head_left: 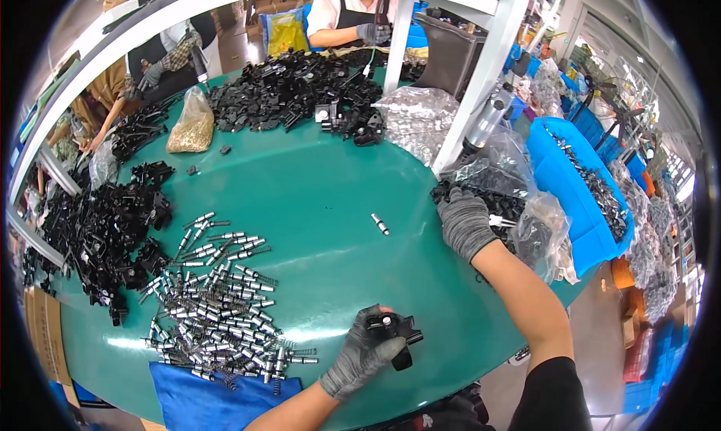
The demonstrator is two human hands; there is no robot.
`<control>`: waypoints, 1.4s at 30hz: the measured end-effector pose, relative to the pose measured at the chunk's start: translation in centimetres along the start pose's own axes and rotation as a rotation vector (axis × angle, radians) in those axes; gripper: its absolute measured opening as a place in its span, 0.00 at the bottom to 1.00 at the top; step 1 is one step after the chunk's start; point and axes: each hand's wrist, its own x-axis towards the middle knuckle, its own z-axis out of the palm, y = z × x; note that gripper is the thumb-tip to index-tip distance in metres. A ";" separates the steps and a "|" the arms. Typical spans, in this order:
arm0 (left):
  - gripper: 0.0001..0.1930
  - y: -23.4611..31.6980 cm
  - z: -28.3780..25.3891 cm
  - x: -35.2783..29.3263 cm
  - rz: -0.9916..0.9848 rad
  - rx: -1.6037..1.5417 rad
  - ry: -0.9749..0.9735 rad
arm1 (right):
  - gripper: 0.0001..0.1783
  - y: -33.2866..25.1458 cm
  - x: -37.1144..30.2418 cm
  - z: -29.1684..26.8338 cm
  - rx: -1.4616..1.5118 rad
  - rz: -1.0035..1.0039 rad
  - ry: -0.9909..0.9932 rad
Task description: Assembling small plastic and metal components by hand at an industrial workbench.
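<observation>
My left hand (pixel 359 358), in a grey knit glove, is closed around a black plastic part (pixel 399 333) near the table's front edge. A small round silvery spot shows on that part. To the right, my gloved right hand (pixel 466 219) reaches into a heap of small black parts (pixel 496 202) beside clear plastic bags; its fingertips are partly hidden among them, so I cannot tell what they grip. A single metal pin (pixel 380 224) lies alone mid-table. Left of my left hand spreads a pile of metal pins with springs (pixel 218 311).
Black parts are heaped at the left (pixel 105 228) and far side (pixel 300 93). A bag of small brass-coloured pieces (pixel 191 123) stands there. A blue bin (pixel 582 198) is at right, a white frame post (pixel 488 78) before it. Co-workers' gloved hands (pixel 373 33) work across the table.
</observation>
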 end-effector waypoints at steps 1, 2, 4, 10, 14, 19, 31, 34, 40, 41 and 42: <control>0.32 -0.5 -0.4 0.2 0.025 0.013 -0.014 | 0.17 -0.3 0.4 -0.1 -0.006 -0.015 -0.007; 0.33 -0.8 -0.7 0.2 0.047 0.025 -0.030 | 0.17 -0.4 0.7 -0.1 -0.020 -0.025 0.005; 0.34 -0.1 -0.3 -0.2 0.091 0.120 -0.019 | 0.16 -0.8 -0.1 -0.8 -0.014 -0.066 0.085; 0.35 0.0 0.2 0.0 0.185 0.179 -0.046 | 0.14 -2.0 -9.5 -6.9 1.242 -0.437 0.246; 0.38 -1.2 -0.4 0.0 0.465 0.704 0.050 | 0.14 -5.4 -13.4 -6.4 1.399 -0.472 0.292; 0.40 -0.2 0.4 0.0 0.712 0.763 -0.067 | 0.16 -5.2 -13.9 -5.8 1.074 -0.491 0.210; 0.50 -1.0 -0.6 0.3 0.578 0.763 -0.070 | 0.33 -8.1 -14.6 -11.4 2.355 -0.682 0.538; 0.50 0.3 -0.2 -0.2 0.531 0.848 -0.043 | 0.30 -8.0 -13.9 -9.8 2.345 -0.829 0.405; 0.40 -0.3 0.3 -0.6 0.365 0.725 -0.082 | 0.30 -6.5 -15.1 -9.6 2.121 -0.614 0.111; 0.40 -0.3 0.2 -0.5 0.362 0.729 -0.085 | 0.30 -7.6 -14.8 -9.7 2.271 -0.610 0.273; 0.37 0.0 -0.6 -0.6 0.485 0.771 -0.088 | 0.29 -8.3 -14.6 -10.5 2.385 -0.610 0.406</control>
